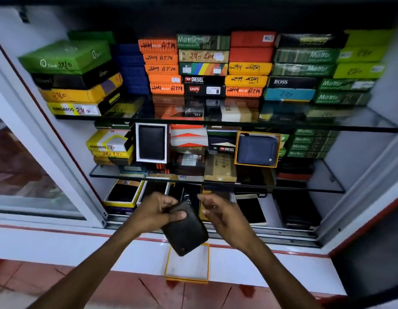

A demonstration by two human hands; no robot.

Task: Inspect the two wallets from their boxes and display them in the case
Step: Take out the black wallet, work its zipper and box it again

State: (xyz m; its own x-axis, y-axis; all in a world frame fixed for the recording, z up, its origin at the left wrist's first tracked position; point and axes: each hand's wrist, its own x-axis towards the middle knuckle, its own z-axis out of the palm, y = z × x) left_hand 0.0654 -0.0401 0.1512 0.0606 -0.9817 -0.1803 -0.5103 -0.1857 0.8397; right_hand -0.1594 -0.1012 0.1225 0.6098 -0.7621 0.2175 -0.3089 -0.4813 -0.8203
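The left hand (159,210) grips a dark wallet (185,230), thumb pressed on its face, above an empty yellow-rimmed box (187,279) on the ledge. The right hand (222,214) hovers just beside, fingers loosely apart. Higher right, a blue wallet (257,150) stands boxed on the glass shelf (327,178).

The dark wallet (186,230) looks like matt, faintly grained leather. The yellow-rimmed box (187,263) beneath it seems thin card. Shelves (216,118) are glossy glass, mirroring the stacked boxes (162,68), which are printed card. The blue wallet (257,150) looks smooth and matt.
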